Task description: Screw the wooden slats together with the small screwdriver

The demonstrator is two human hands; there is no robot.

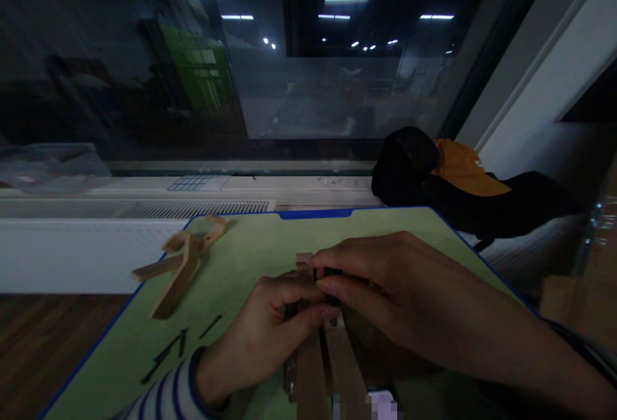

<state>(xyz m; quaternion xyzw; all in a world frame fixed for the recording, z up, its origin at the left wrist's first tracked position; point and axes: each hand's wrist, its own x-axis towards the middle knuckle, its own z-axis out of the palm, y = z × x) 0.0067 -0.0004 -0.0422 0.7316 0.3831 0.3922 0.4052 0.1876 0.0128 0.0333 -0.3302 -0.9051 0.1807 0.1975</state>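
Note:
Two long wooden slats [312,375] run side by side from the bottom edge toward the middle of the table. My left hand [270,333] closes around their far end, with its thumb lying across the wood. Above that same end, my right hand [385,285] pinches a small black piece [331,271] between thumb and fingers; its exact kind is hidden. A small wooden block end [303,258] shows just beyond the fingertips. A dark round fastener [333,321] sits in the right-hand slat, near my left thumb. The joint between the pieces is mostly covered by my hands.
Curved wooden parts [186,259] lie at the table's [255,240] far left, partly over its blue edge. Several thin black pieces [168,349] lie nearer. Beyond are a radiator [87,253], a windowsill, a black bag [405,163] and an orange cap [465,166].

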